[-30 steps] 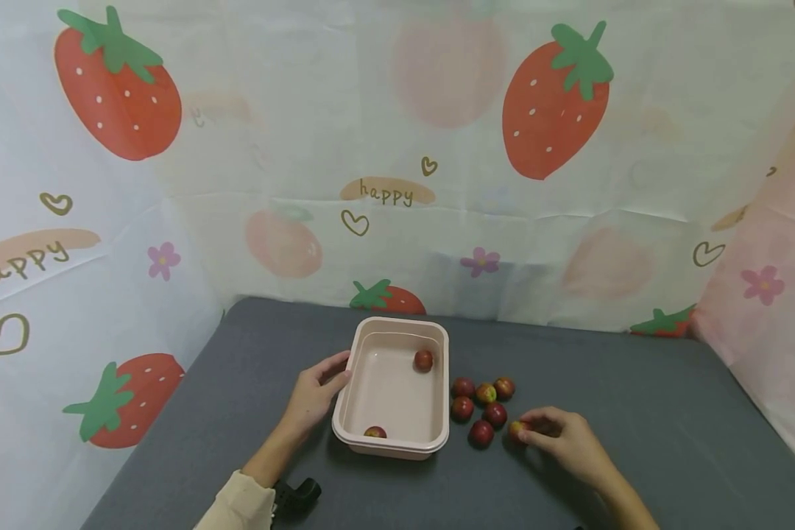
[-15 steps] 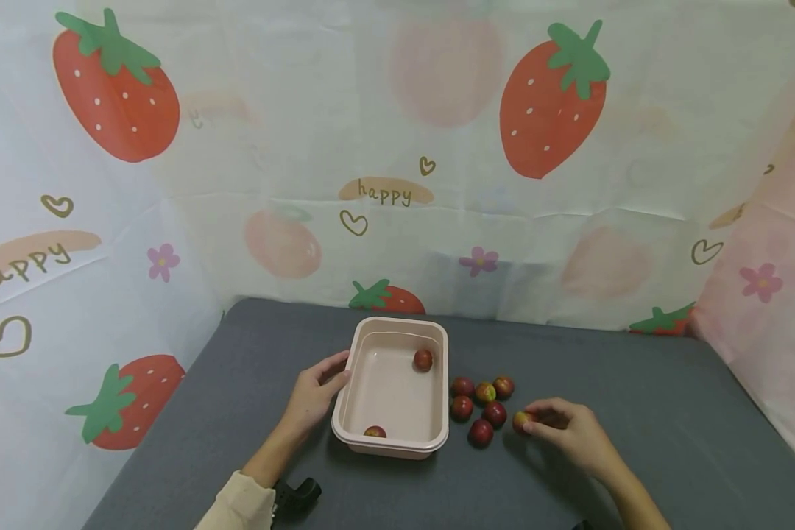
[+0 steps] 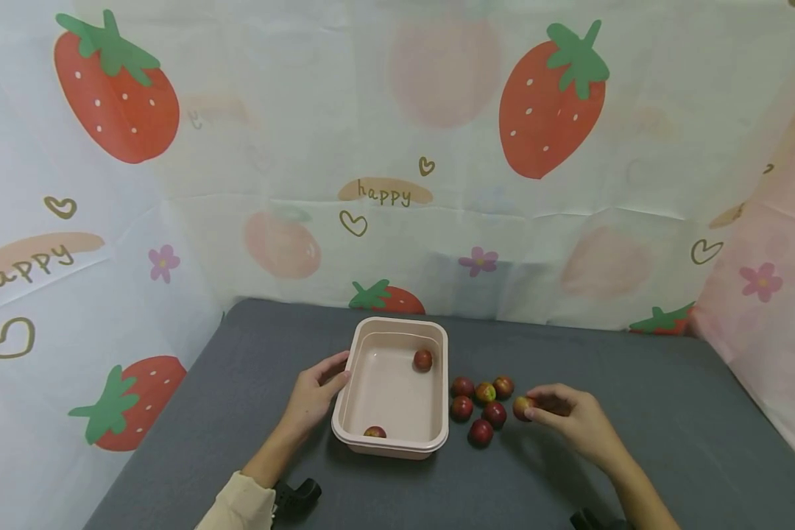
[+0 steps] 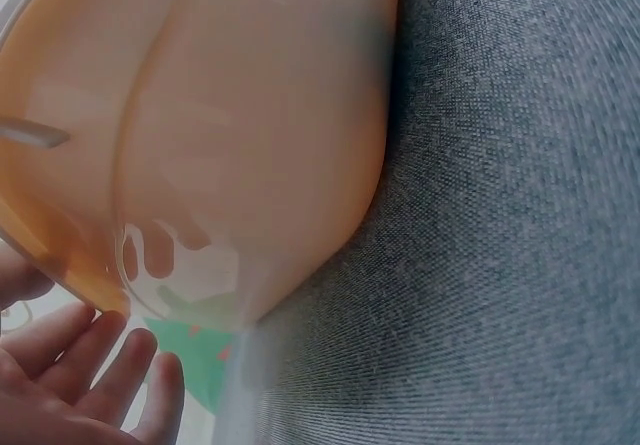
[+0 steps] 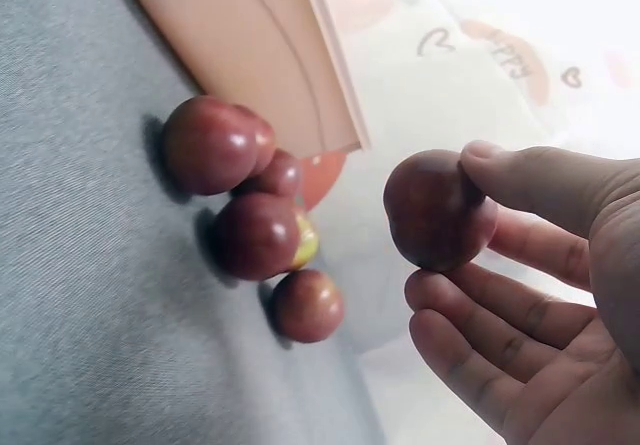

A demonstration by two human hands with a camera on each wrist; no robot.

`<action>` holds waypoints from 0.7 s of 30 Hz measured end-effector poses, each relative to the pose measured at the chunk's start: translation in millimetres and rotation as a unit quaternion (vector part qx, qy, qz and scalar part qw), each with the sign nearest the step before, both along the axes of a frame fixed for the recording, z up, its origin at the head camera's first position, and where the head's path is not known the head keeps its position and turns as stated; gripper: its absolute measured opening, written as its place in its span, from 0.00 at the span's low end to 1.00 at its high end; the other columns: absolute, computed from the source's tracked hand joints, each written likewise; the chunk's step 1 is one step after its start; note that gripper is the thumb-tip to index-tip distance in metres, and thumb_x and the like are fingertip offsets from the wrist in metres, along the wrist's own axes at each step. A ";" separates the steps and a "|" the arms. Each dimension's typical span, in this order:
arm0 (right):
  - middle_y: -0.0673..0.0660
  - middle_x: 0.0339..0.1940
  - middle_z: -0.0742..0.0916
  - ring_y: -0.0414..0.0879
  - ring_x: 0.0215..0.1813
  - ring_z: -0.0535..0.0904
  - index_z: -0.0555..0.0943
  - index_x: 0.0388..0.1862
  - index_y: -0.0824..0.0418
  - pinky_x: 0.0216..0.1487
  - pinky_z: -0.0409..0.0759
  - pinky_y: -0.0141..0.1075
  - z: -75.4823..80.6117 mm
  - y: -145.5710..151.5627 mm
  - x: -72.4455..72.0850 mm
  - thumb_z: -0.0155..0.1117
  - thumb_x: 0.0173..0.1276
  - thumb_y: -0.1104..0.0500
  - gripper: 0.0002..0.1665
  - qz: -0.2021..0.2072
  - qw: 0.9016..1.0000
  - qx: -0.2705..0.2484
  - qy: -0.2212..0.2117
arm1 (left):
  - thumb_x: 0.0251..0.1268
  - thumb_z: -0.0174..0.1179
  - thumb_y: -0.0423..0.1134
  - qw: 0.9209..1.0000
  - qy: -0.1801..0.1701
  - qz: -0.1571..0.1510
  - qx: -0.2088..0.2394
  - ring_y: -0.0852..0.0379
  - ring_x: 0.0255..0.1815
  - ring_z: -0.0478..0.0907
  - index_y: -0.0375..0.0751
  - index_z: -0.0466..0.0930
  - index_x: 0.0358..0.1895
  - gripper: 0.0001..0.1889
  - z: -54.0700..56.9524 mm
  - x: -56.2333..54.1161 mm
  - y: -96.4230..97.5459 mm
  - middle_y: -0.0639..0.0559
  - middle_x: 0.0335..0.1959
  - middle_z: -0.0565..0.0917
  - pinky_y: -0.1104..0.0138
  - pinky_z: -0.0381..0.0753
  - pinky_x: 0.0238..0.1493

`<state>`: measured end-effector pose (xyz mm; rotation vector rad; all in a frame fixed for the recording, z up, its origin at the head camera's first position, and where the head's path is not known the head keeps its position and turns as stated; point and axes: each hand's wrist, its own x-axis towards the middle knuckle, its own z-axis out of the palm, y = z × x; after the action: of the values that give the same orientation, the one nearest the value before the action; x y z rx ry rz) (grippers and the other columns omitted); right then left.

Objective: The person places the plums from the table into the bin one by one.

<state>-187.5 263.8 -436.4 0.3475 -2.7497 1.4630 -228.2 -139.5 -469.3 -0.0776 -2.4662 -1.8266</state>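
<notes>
Round plum (image 5: 432,213), dark red, partly yellowish; right hand (image 3: 581,427) pinches.

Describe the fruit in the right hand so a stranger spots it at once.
On the dark grey cloth-covered table, find the pale pink rectangular plastic box. To its right sit six round, mostly dark-red fruits; just right of those is a single round reddish fruit. Unlike its neighbours, it is pinched in the right hand.
</notes>
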 end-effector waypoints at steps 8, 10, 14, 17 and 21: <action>0.60 0.44 0.87 0.32 0.37 0.83 0.83 0.49 0.61 0.38 0.83 0.30 8.9 -7.3 -4.4 0.69 0.63 0.54 0.17 0.008 1.000 -0.001 0.030 | 0.71 0.56 0.37 1.000 -0.001 0.001 -0.001 0.43 0.67 0.72 0.37 0.72 0.66 0.22 0.6 0.9 0.1 0.39 0.63 0.78 0.49 0.72 0.66; 0.60 0.44 0.87 0.32 0.37 0.83 0.83 0.49 0.61 0.37 0.83 0.30 10.2 -9.9 -5.7 0.69 0.63 0.55 0.17 0.011 0.999 -0.004 0.035 | 0.71 0.56 0.37 1.000 -0.002 0.001 0.001 0.43 0.67 0.72 0.38 0.72 0.66 0.22 0.1 0.5 -0.2 0.39 0.63 0.78 0.50 0.72 0.67; 0.60 0.45 0.87 0.33 0.38 0.83 0.83 0.49 0.61 0.38 0.83 0.30 12.5 -15.4 -8.4 0.69 0.63 0.55 0.17 0.020 0.999 -0.013 0.044 | 0.71 0.56 0.38 1.000 -0.004 0.002 0.002 0.43 0.68 0.72 0.38 0.73 0.66 0.22 -0.2 0.1 -0.7 0.39 0.63 0.78 0.50 0.72 0.67; 0.60 0.45 0.87 0.33 0.38 0.83 0.83 0.49 0.61 0.39 0.83 0.30 13.8 -19.8 -12.0 0.69 0.63 0.55 0.17 0.022 0.998 -0.021 0.053 | 0.71 0.56 0.37 1.000 -0.002 0.001 0.001 0.43 0.67 0.72 0.38 0.72 0.66 0.22 0.3 0.6 -0.8 0.39 0.63 0.78 0.50 0.72 0.67; 0.60 0.45 0.87 0.32 0.37 0.83 0.83 0.49 0.61 0.38 0.84 0.31 13.9 -24.9 -18.1 0.69 0.63 0.56 0.16 0.023 0.997 -0.024 0.066 | 0.71 0.56 0.37 1.000 -0.002 -0.002 0.003 0.43 0.68 0.72 0.38 0.72 0.66 0.22 -0.1 0.1 -1.0 0.39 0.63 0.78 0.50 0.72 0.67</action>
<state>-205.6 238.9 -422.5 0.4922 -2.6161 1.4562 -228.1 -140.5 -469.3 -0.0795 -2.4646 -1.8383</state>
